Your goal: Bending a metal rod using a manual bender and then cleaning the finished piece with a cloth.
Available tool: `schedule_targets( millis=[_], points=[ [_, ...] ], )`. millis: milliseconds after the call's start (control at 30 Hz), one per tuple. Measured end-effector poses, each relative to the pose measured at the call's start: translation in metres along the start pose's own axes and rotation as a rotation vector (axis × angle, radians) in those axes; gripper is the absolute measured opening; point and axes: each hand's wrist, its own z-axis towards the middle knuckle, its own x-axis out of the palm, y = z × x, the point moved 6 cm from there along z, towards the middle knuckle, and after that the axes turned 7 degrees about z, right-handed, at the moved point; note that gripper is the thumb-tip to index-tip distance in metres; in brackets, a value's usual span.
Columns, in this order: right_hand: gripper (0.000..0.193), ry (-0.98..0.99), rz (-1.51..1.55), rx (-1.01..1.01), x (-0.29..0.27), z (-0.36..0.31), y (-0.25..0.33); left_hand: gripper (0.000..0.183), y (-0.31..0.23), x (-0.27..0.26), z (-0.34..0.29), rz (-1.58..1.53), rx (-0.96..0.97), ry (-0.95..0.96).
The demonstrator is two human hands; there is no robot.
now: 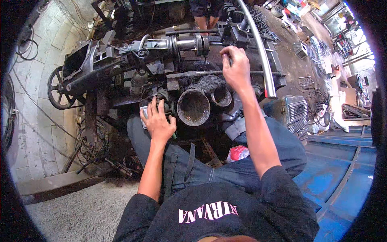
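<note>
A dark, greasy machine with a spoked wheel at its left stands in front of me. My left hand grips a black knob or lever on the machine's near side, next to a pale block. My right hand is closed on a thin metal handle higher up on the machine, beside a long curved shiny metal tube. Two round dark tins full of grime sit between my hands. What the left fingers enclose is partly hidden.
A pale tiled wall with loose cables runs along the left. Blue metal panels lie at the right, with a ribbed blue box nearby. Another person's legs stand beyond the machine. Scrap rods and clutter fill the far right.
</note>
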Motion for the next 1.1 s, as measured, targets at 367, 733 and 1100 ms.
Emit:
schedule_targets(
  millis=[367, 733, 1100],
  points=[
    [0.015, -0.053, 0.14, 0.343, -0.012, -0.027, -0.048, 0.063, -0.003, -0.002, 0.001, 0.009, 0.0, -0.099],
    [0.015, 0.186, 0.317, 0.215, 0.02, 0.047, -0.026, 0.068, -0.004, -0.007, 0.003, -0.02, -0.024, -0.053],
    [0.015, 0.368, 0.478, 0.262, 0.017, -0.034, 0.03, 0.024, -0.082, -0.083, 0.089, -0.707, 0.225, -0.192]
  ],
)
